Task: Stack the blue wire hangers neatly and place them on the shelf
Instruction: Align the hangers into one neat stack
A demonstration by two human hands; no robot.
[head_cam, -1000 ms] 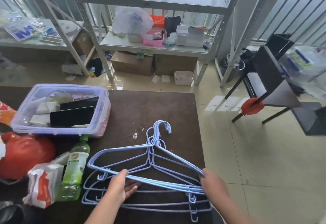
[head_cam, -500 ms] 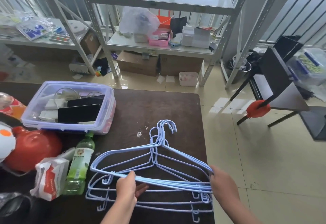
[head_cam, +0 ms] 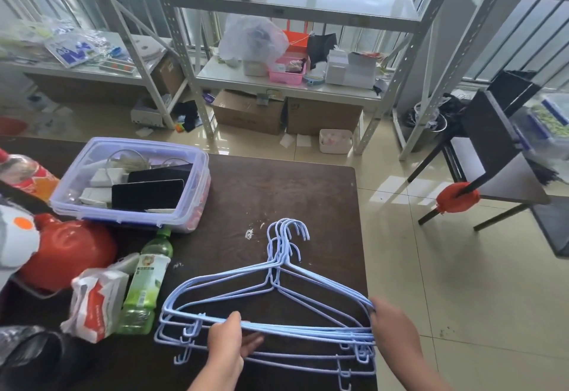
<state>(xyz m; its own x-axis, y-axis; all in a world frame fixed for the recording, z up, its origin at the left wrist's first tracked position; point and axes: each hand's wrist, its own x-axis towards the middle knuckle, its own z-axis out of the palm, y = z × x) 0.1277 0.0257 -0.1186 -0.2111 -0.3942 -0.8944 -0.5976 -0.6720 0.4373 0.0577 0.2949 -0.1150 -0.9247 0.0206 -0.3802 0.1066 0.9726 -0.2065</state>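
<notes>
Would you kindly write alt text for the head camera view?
Two hands, left hand and right hand, grip a bundle of blue wire hangers over a dark brown table, beside a green bottle.

Hangers [head_cam: 277,292] on table [head_cam: 308,193] front-right; bin [head_cam: 135,184] back-left, bottle [head_cam: 147,283] between; shelf [head_cam: 289,89] behind.
</notes>
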